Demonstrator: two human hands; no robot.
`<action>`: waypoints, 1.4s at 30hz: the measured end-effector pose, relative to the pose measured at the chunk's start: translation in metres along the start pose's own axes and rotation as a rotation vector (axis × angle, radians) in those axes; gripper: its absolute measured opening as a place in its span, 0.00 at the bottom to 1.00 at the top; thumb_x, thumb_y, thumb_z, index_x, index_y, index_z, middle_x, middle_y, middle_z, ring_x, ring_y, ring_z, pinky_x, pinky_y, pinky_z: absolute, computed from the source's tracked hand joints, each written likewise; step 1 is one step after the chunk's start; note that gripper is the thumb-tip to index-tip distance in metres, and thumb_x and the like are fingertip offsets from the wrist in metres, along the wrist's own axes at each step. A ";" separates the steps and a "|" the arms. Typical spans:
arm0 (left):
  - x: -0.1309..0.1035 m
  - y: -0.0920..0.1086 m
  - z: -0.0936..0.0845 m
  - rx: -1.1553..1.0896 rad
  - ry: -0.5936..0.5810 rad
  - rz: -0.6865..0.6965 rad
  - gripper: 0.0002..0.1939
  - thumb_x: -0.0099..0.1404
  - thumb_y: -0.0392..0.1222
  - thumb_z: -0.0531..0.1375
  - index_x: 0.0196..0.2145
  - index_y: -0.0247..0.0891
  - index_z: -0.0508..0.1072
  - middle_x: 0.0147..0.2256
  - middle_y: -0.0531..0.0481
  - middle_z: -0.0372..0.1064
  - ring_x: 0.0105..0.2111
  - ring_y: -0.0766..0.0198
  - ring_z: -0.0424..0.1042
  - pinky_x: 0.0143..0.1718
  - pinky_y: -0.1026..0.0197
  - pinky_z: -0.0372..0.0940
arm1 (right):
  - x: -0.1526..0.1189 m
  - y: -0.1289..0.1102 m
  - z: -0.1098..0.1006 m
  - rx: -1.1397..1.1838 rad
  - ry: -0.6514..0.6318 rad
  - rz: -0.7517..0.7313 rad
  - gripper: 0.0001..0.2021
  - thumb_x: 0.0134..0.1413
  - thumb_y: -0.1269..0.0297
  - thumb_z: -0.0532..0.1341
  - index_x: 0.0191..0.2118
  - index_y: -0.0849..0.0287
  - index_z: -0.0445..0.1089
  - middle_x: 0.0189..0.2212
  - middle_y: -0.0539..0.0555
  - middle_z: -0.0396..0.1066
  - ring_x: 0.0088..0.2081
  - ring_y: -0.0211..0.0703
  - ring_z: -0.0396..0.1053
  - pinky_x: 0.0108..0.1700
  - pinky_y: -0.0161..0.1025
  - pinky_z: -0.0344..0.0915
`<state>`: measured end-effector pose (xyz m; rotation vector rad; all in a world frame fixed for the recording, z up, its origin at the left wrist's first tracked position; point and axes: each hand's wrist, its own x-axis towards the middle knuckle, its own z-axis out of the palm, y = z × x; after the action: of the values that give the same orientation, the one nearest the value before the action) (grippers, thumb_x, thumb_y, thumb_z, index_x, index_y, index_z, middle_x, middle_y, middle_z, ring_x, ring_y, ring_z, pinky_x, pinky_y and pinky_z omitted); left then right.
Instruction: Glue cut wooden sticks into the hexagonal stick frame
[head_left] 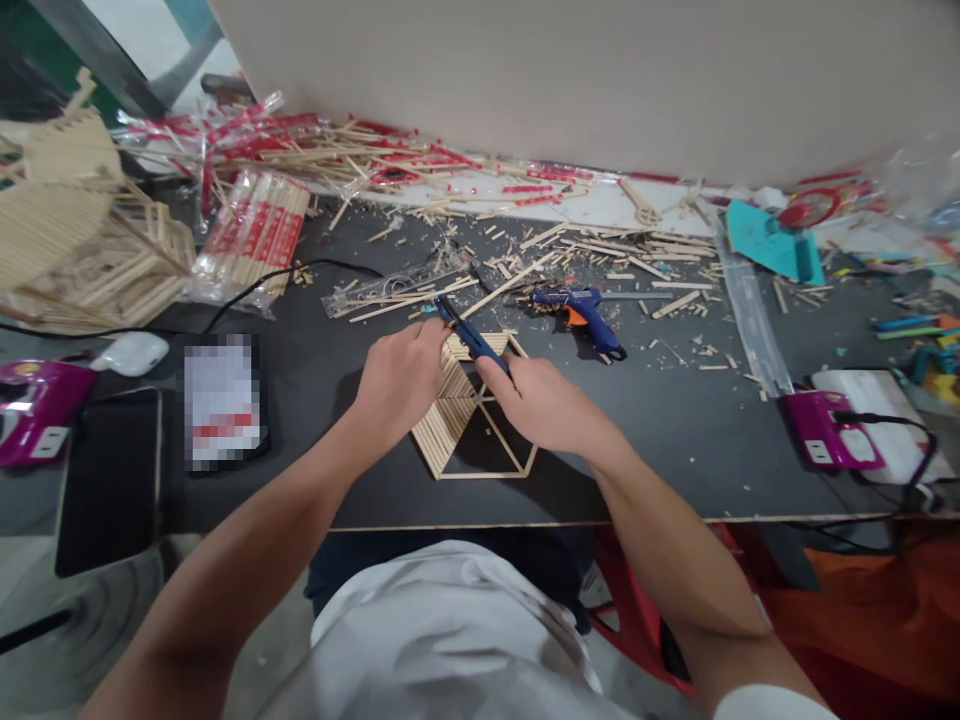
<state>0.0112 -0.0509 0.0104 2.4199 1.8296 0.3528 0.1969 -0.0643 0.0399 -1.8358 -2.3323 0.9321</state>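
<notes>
My right hand [540,400] is closed around a dark blue utility knife [480,343], which points up and left across a wooden stick [510,287]. The near end of that stick is pinched at the fingertips of my left hand [405,375]; those fingertips are partly hidden. Below both hands lies a hexagonal frame of wooden sticks [480,476] with spokes meeting in its middle. Rows of sticks fill its left and upper sections, while the lower and right sections show the dark table through them.
A blue glue gun [592,318] lies right of the frame among stick offcuts. Packed sticks [255,235] and a built stick structure [97,250] stand left. Two phones, one screen blurred [221,405], lie left. Purple power sockets [829,430] sit at both sides.
</notes>
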 end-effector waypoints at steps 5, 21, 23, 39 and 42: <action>-0.001 0.003 -0.012 0.059 -0.125 -0.067 0.15 0.77 0.35 0.49 0.42 0.31 0.76 0.37 0.38 0.80 0.35 0.50 0.80 0.32 0.57 0.62 | 0.004 -0.005 -0.002 -0.086 -0.038 -0.010 0.30 0.74 0.44 0.40 0.30 0.58 0.68 0.29 0.59 0.74 0.33 0.47 0.72 0.33 0.40 0.51; 0.002 0.005 -0.022 0.035 -0.110 -0.078 0.15 0.74 0.32 0.50 0.44 0.31 0.77 0.39 0.39 0.81 0.37 0.52 0.80 0.36 0.58 0.66 | 0.002 -0.003 0.019 -0.154 0.094 0.073 0.40 0.72 0.38 0.36 0.33 0.61 0.76 0.31 0.66 0.78 0.37 0.56 0.77 0.34 0.43 0.55; 0.002 0.005 -0.021 0.035 -0.106 -0.076 0.15 0.74 0.33 0.50 0.43 0.31 0.77 0.39 0.38 0.81 0.38 0.52 0.80 0.37 0.58 0.66 | 0.004 -0.002 0.019 -0.146 0.074 0.061 0.41 0.72 0.38 0.35 0.32 0.61 0.76 0.31 0.66 0.78 0.38 0.56 0.78 0.35 0.43 0.57; 0.001 0.002 -0.022 0.042 -0.118 -0.096 0.15 0.73 0.33 0.50 0.41 0.32 0.78 0.37 0.38 0.81 0.36 0.51 0.80 0.35 0.57 0.65 | 0.004 -0.006 0.022 -0.173 0.102 0.037 0.41 0.72 0.40 0.35 0.40 0.65 0.78 0.34 0.69 0.80 0.39 0.57 0.79 0.38 0.44 0.63; 0.001 -0.001 -0.021 0.034 -0.082 -0.100 0.14 0.72 0.33 0.51 0.40 0.33 0.78 0.35 0.39 0.81 0.33 0.52 0.79 0.33 0.58 0.65 | 0.004 -0.009 0.021 -0.169 0.093 0.026 0.41 0.73 0.40 0.35 0.39 0.65 0.78 0.32 0.68 0.80 0.37 0.56 0.79 0.37 0.43 0.63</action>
<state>0.0058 -0.0509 0.0311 2.3161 1.9277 0.2128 0.1801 -0.0705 0.0252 -1.9276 -2.4024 0.6543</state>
